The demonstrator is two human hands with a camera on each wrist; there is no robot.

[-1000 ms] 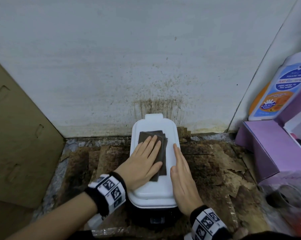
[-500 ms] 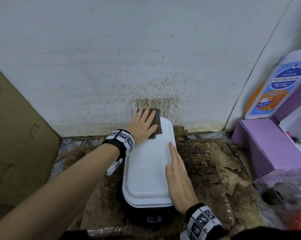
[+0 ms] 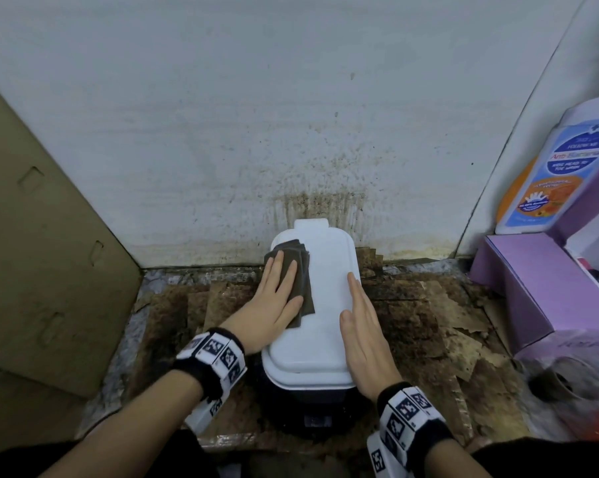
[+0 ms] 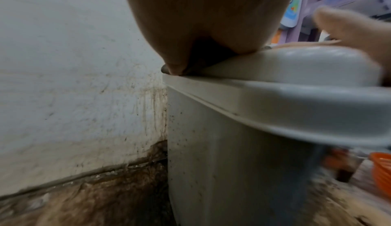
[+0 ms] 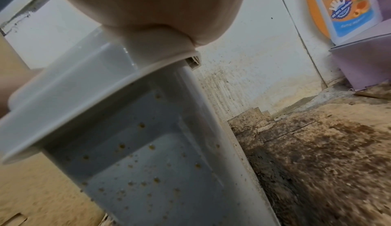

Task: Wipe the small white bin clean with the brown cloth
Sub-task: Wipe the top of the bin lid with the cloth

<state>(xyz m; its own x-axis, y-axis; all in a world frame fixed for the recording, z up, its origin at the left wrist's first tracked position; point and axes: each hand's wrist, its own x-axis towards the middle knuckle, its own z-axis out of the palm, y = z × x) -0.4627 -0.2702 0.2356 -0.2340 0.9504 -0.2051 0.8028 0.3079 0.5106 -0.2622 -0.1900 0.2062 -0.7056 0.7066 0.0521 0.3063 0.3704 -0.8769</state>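
The small white bin [image 3: 313, 305] stands on the stained floor [image 3: 429, 326] with its back against the spattered white wall [image 3: 222, 115]; its lid is down, and the wrist views show brown specks dotted over its side walls [image 5: 148, 162]; the brown cloth [image 3: 299, 270], folded into layers, lies on the left rear part of the lid; the left hand [image 3: 273, 301] lies flat on the cloth, fingers straight and together, pressing it to the lid, with the cloth's far and right edges showing past the fingertips; the right hand [image 3: 361, 336] rests along the lid's right edge, fingers straight and close together, palm turned toward the bin, holding nothing; both wrists carry black bands with black-and-white markers; a sheet of brown cardboard [image 3: 42, 253] leans at the left; to the right sits a purple box [image 3: 532, 288], with a blue-and-orange labelled bottle [image 3: 560, 167] behind it by the wall.
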